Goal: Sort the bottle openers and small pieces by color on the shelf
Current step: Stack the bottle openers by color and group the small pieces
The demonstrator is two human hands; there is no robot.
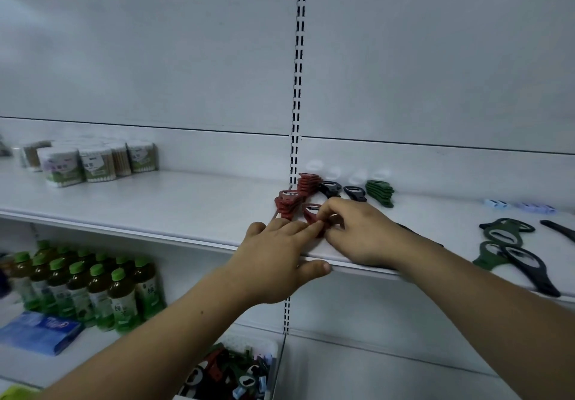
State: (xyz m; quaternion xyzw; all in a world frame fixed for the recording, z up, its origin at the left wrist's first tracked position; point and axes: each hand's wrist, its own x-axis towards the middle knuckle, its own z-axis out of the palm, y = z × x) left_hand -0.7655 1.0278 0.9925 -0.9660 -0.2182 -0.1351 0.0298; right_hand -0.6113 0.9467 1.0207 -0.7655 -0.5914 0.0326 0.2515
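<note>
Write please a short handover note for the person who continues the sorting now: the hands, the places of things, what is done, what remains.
Left hand: open, fingers flat on the shelf, touching the red opener.
Right hand: pinches that same opener.
Done: two red stacks, black openers and green stack at the back.
Left: loose green and black openers at the right, pale small pieces, mixed basket below.
</note>
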